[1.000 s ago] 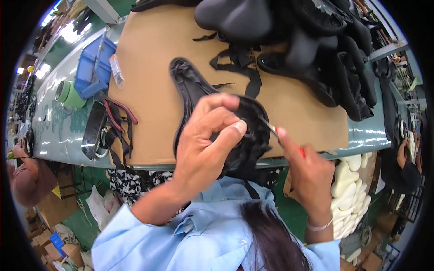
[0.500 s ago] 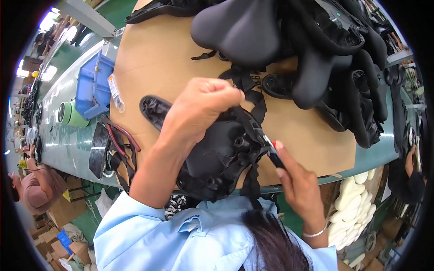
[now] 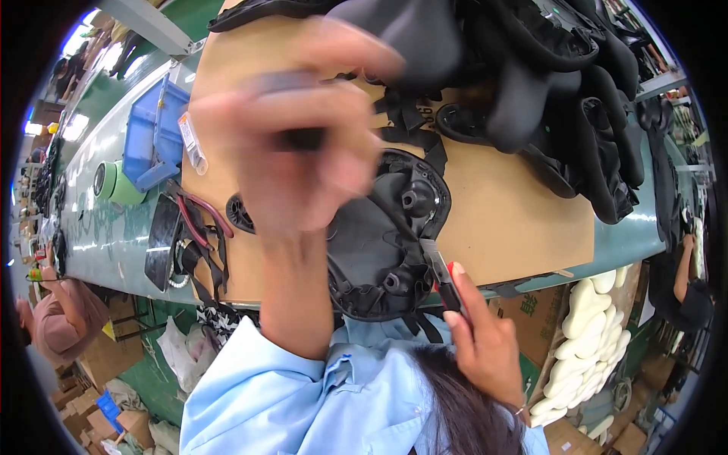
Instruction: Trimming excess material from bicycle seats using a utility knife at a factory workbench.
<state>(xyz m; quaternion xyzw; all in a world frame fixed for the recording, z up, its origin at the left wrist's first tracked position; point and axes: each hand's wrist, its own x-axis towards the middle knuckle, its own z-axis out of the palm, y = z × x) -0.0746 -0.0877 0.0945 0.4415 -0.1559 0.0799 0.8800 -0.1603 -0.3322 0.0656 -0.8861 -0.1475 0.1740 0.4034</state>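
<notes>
A black bicycle saddle lies underside up at the table's near edge, with gathered cover fabric and two round black fittings along its right part. My right hand grips a box cutter with a black and red handle. The cutter's blade rests at the saddle's right edge, near the gathered fabric. High over the saddle's left side, my left hand is smeared by motion. A dark patch shows among its fingers, but I cannot make out what it is. Black strips of material lie beyond the saddle.
Several black saddles are heaped at the far right on the brown cardboard. To the left are red-handled pliers, a blue bin and a green container. Cream-coloured pads are stacked below the table's right side.
My left hand has risen away from the saddle, up and to the left. The black strip at the saddle is no longer pulled up. My right hand has shifted slightly left and nearer with the box cutter.
</notes>
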